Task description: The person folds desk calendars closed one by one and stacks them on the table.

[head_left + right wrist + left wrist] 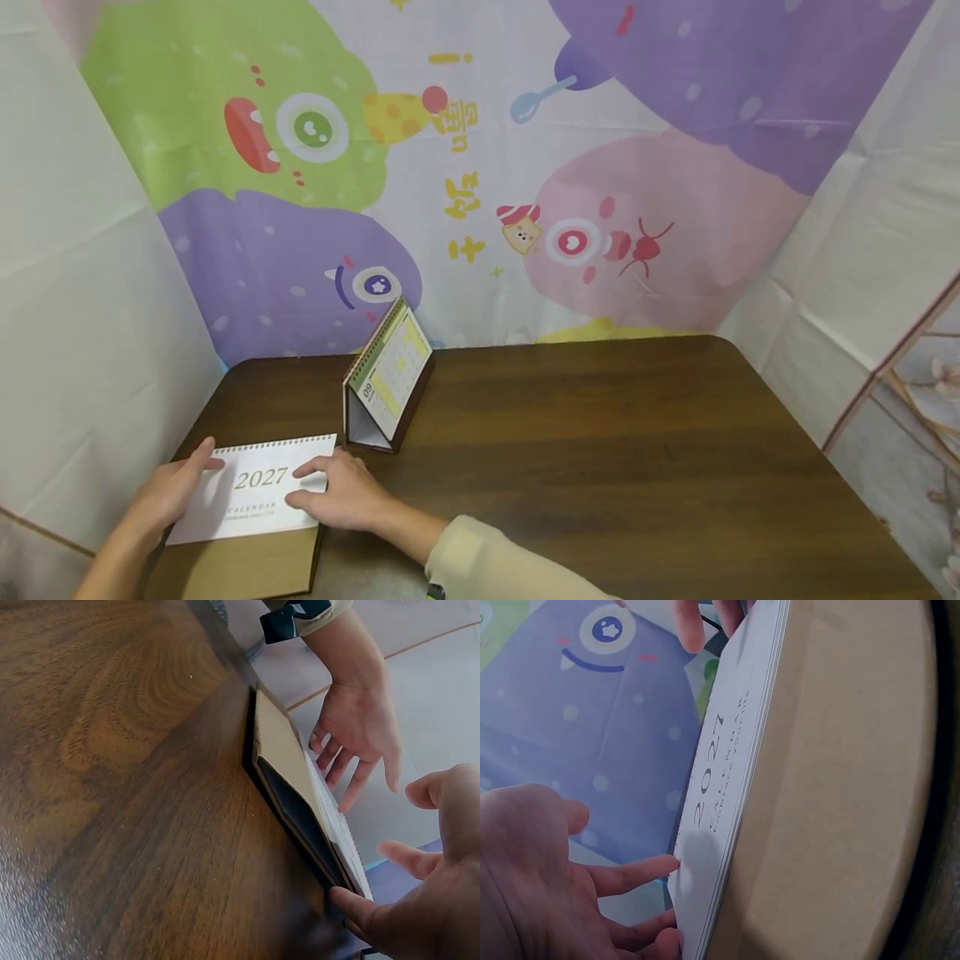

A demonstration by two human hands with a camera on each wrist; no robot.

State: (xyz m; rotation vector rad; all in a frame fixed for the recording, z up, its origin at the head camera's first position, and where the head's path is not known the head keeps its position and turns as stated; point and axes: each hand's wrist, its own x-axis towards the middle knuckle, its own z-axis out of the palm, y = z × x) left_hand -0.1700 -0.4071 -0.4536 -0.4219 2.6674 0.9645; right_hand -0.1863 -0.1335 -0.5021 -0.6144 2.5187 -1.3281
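A white spiral-bound desk calendar [247,500] marked 2027, with a tan card base [251,563], rests low on the table's left side. At its left edge is my left hand [167,493]; the left wrist view shows those fingertips touching the edge of the pages [705,877], thumb off them. My right hand [352,493] is at the calendar's right edge. In the right wrist view, one fingertip of the right hand [431,900] touches the side of the base [281,742], while the thumb stands apart. Neither hand's fingers are curled round the calendar.
Behind the 2027 calendar, a second desk calendar [397,375] stands as a tent, its page marked 09. The dark wooden table [600,467] stretches to the right. A cartoon-printed cloth [480,308] hangs at the back, with pale cloth walls [90,250] at the sides.
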